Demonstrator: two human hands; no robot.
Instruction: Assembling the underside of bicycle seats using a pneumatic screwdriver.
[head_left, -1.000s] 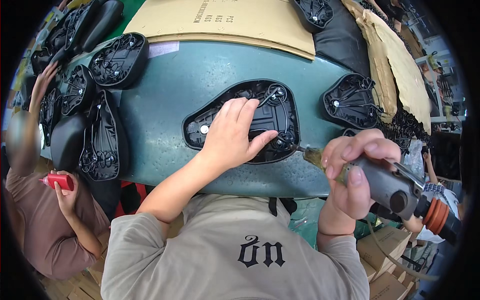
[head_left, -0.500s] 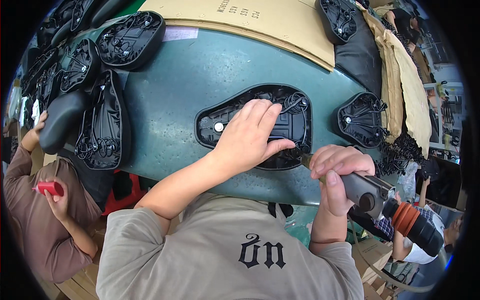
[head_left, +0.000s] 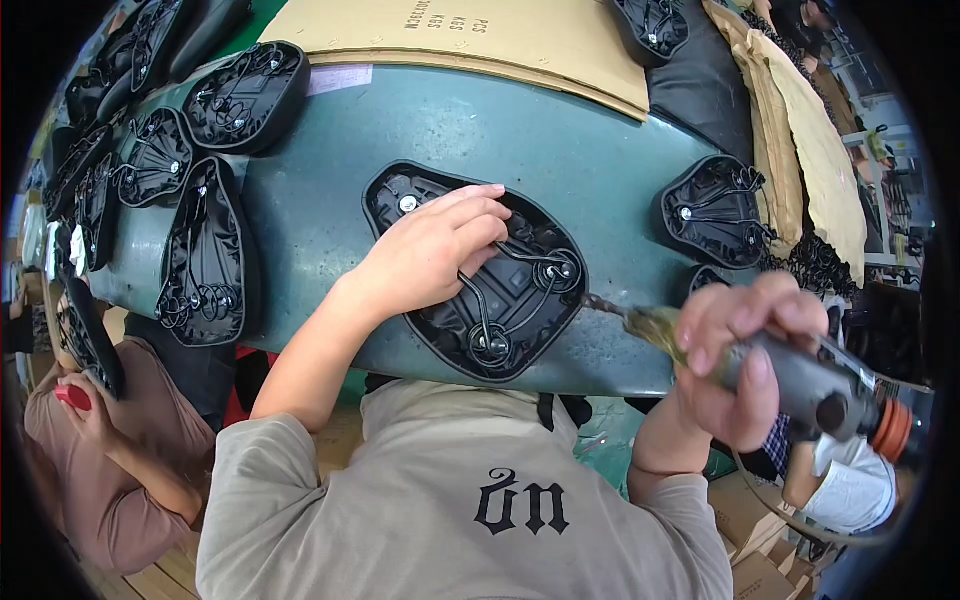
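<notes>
An upturned black bicycle saddle with wire rails lies on the teal table in front of me. My left hand presses flat on its middle, fingers spread over the rails. My right hand grips a grey pneumatic screwdriver with an orange end, held level. Its bit points left at the saddle's right edge.
Several more upturned black saddles crowd the table's left side, and others lie at the right. Cardboard sheets cover the far edge. A person in a brown shirt sits low at my left holding something red.
The saddle now sits turned, its wide end nearer me. My right hand has lifted and brought the screwdriver's bit against the saddle's right edge. My left hand stays on the saddle.
</notes>
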